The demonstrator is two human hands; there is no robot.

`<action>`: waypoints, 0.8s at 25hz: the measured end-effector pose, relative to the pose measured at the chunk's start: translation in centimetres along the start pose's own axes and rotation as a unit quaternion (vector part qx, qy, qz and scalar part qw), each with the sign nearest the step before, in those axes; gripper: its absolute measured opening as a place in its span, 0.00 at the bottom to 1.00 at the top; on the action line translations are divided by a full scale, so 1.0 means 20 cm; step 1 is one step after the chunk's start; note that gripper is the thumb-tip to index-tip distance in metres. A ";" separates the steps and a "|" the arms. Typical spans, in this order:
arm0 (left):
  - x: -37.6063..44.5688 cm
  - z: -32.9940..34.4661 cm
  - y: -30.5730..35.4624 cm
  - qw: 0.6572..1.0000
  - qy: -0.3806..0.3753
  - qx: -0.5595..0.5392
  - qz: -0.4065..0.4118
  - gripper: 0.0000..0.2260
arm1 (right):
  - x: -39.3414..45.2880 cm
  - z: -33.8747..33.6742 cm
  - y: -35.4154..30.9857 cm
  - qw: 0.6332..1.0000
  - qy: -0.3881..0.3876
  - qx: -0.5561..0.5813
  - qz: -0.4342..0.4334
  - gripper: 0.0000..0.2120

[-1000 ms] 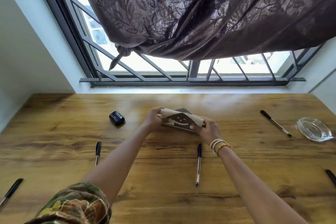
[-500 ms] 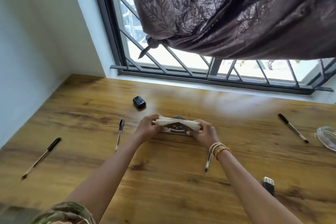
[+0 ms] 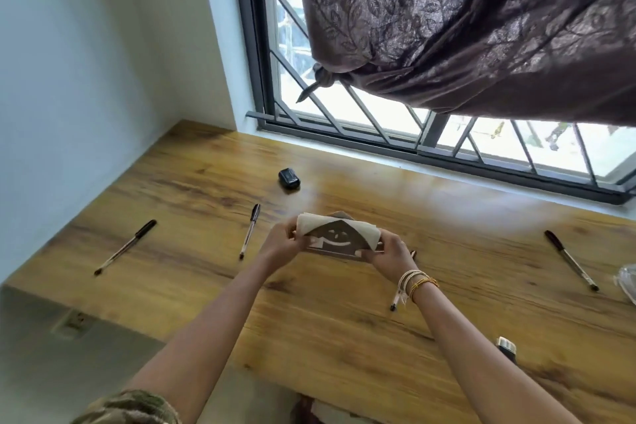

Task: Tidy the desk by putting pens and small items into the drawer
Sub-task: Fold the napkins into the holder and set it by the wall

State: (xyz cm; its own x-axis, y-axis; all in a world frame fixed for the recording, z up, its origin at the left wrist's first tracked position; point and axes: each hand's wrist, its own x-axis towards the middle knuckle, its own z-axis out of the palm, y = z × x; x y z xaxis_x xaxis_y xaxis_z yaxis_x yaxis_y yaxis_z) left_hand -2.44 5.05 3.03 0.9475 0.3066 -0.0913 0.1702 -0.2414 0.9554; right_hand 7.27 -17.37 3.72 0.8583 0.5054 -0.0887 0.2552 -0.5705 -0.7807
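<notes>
Both hands, left [image 3: 284,244] and right [image 3: 389,251], grip a folded napkin [image 3: 339,234]; four pens, e.g. [image 3: 250,231], remain on the counter [image 3: 344,320]; no drawer visible

You won't find any readable words, brands or numbers here. The only sign is a pale smiling-face cutout — two eyes and a curved mouth — on the brown holder [image 3: 339,242] between your hands.

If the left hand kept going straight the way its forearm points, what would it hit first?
Past the napkin holder that the left hand already grips, probably bare desk, then the window frame; depth is unclear.
</notes>
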 end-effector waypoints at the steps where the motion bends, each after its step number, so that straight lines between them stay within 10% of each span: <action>1: -0.04 -0.03 0.01 1.000 0.004 -0.021 -0.001 0.15 | 0.00 0.01 -0.03 1.000 -0.012 0.009 -0.007 0.19; 20: 0.23 -1.45 -0.30 0.936 0.327 -0.085 -0.098 0.13 | 0.77 1.10 -1.10 0.998 0.012 0.057 -0.019 0.22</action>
State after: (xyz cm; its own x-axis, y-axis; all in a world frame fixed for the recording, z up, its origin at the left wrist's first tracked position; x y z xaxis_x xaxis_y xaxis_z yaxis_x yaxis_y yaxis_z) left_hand -6.92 34.68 5.07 0.5249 0.8410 -0.1311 0.2243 0.0119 0.9744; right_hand 5.06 17.27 5.99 0.8597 0.5088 -0.0442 0.2366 -0.4735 -0.8484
